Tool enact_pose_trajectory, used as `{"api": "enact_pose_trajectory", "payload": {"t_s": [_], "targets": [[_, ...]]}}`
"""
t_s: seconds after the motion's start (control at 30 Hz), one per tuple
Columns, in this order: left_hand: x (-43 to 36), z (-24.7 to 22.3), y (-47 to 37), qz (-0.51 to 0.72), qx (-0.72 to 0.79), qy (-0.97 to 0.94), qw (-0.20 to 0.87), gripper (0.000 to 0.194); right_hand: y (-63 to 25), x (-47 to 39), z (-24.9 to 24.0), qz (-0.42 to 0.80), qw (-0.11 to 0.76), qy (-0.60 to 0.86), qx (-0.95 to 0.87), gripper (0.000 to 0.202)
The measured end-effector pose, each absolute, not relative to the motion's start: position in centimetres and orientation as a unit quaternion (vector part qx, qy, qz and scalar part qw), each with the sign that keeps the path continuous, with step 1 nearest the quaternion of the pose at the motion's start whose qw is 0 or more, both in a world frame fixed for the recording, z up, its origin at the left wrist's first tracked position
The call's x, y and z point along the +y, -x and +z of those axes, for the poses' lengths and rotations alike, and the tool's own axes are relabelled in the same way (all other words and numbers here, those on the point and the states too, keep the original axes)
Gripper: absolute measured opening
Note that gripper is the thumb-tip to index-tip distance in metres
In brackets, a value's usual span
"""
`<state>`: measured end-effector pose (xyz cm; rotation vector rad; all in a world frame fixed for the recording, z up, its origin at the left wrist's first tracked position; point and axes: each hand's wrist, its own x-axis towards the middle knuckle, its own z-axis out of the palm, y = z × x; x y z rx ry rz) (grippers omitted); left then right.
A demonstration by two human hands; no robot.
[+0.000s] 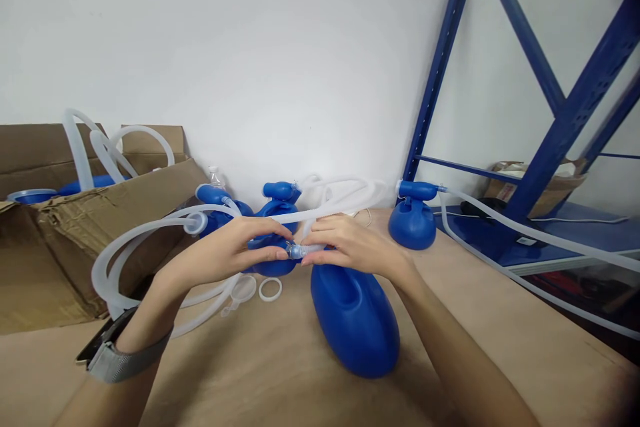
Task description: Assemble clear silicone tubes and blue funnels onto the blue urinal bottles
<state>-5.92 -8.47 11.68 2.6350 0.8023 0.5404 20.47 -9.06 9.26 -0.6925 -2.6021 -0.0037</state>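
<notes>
Watch (127, 355) noted at eight o'clock, left wrist (153, 317). Left hand (225, 250)'s grip is pinched on a connector (296, 251) at six o'clock, right hand (357, 245)'s on its tube (311, 251); blue bottle (357, 330) on bench (240, 363), five o'clock.

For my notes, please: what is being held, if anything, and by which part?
The right hand holds the tube near its end. The left hand is at the clip there; whether it grips this cannot be told.

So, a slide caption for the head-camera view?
Left hand and right hand at a hose fitting near a blue container.
</notes>
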Motion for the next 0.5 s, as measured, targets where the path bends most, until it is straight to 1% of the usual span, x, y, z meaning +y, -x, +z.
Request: {"api": "enact_pose_trajectory", "payload": {"t_s": [0.1, 0.2, 0.4, 0.5], "targets": [[-8.8, 11.6, 5.4, 0.208, 0.273, -0.93, 0.132, 0.035, -20.6, -8.9, 9.2, 0.002, 0.231, 0.265, -0.936, 0.041], [-9.1, 11.4, 5.2, 0.214, 0.287, -0.927, 0.109, 0.032, -20.7, -9.0, 9.3, 0.032, 0.227, 0.275, -0.934, 0.037], [-9.6, 11.2, 4.7, 0.175, 0.281, -0.942, 0.06, 0.028, -20.7, -9.1, 9.7, 0.079, 0.217, 0.279, -0.932, 0.029], [-9.4, 10.8, 4.2, 0.162, 0.288, -0.943, 0.026, 0.03, -20.8, -9.1, 9.7, 0.07, 0.216, 0.283, -0.932, 0.029]]}}
